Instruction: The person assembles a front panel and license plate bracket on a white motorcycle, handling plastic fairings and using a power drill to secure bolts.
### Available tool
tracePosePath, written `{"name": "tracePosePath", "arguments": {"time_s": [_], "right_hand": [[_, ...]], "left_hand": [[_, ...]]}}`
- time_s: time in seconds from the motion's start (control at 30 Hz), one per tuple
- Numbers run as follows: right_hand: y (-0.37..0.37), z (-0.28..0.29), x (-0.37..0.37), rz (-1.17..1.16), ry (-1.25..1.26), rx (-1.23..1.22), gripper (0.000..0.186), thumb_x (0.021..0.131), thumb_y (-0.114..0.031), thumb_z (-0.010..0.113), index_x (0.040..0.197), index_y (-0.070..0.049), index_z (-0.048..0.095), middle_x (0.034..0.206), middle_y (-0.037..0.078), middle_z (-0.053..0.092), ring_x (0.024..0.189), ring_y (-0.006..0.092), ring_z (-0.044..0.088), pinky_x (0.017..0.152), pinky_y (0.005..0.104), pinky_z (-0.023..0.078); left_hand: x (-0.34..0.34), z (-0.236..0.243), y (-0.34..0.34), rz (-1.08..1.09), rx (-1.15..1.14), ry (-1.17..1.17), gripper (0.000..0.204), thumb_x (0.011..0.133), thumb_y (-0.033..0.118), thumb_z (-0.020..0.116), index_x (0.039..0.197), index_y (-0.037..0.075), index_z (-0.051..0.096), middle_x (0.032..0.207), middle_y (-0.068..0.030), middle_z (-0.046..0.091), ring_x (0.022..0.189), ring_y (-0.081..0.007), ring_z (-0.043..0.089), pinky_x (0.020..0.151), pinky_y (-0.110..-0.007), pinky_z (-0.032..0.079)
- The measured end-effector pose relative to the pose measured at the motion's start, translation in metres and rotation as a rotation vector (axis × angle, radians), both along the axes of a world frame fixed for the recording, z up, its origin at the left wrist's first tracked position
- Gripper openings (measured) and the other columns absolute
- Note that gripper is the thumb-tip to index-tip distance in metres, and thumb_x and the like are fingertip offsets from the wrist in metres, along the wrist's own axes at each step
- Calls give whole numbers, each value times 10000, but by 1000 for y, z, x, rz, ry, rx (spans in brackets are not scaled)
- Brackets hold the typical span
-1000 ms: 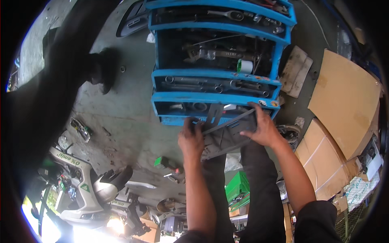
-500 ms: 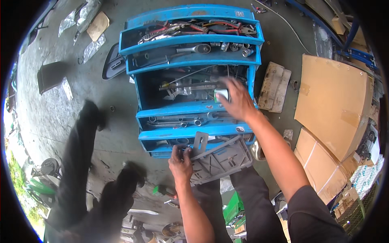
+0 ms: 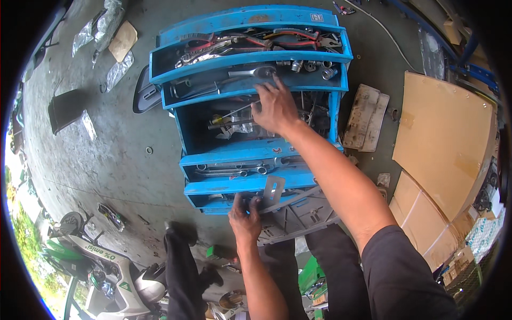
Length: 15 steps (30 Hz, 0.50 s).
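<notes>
A blue cantilever toolbox [image 3: 224,147] with several trays stands before me. My left hand [image 3: 246,217] grips the left end of a grey ribbed plastic panel [image 3: 298,216] in front of the box; a slotted tab rises from it. Over the box's middle, my right hand [image 3: 276,109] is open with its fingers stretched forward. Its index fingertip is at the head of a ratchet wrench [image 3: 250,71] in the second tray; whether they touch I cannot tell. A thin metal rod [image 3: 234,111] lies in the deep centre compartment beside the thumb. My right forearm hides part of the box and panel.
Red-handled pliers [image 3: 293,42] fill the far tray, and spanners [image 3: 224,172] a nearer one. Cardboard boxes [image 3: 442,144] and a dirty off-white block [image 3: 365,118] stand on the right. Another person's leg [image 3: 184,272] is at lower left, near a white and green motorbike [image 3: 120,277].
My right hand has moved left and farther away, to the ratchet wrench's tray. My left hand still holds the panel. The other person's legs have shifted right and nearer, uncovering the motorbike.
</notes>
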State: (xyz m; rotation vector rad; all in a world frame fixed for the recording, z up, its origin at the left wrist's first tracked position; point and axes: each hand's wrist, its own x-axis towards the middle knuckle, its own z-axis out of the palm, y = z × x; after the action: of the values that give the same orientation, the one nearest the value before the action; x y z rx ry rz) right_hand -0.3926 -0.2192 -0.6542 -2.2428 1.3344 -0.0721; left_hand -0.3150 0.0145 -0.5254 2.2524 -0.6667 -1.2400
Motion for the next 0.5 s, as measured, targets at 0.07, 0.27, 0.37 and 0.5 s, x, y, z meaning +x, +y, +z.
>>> {"name": "tracePosePath", "arguments": {"time_s": [0.07, 0.27, 0.37, 0.5], "right_hand": [[-9, 6, 0, -92, -78, 75, 526, 829, -261, 663, 1276, -7, 555, 1330, 239, 524, 1198, 406, 544, 1049, 464, 426], [-13, -12, -24, -233, -85, -104, 566, 832, -258, 666, 1320, -18, 508, 1246, 213, 542, 1152, 382, 542, 1028, 464, 409], [0, 5, -20, -68, 5, 38, 587, 847, -293, 658, 1340, -12, 507, 1287, 216, 532, 1239, 361, 478, 1083, 469, 348], [16, 1, -32, -82, 30, -102, 559, 859, -344, 647, 1318, -40, 552, 1359, 192, 478, 1273, 365, 422, 1109, 486, 318]], "left_hand": [[1, -2, 1, -21, 3, -32, 122, 946, 100, 608, 922, -13, 571, 723, -74, 644, 669, -107, 551, 633, -285, 449], [-5, -3, -12, -65, -4, -6, 143, 945, 118, 615, 927, -16, 569, 717, -83, 637, 664, -122, 553, 636, -287, 452], [1, -5, -6, -86, -11, -46, 140, 941, 118, 618, 930, -14, 571, 720, -88, 640, 664, -132, 567, 641, -287, 456], [-1, -1, -14, -39, 46, 0, 92, 899, 116, 636, 915, 27, 620, 827, -153, 697, 779, -365, 671, 694, -414, 493]]}}
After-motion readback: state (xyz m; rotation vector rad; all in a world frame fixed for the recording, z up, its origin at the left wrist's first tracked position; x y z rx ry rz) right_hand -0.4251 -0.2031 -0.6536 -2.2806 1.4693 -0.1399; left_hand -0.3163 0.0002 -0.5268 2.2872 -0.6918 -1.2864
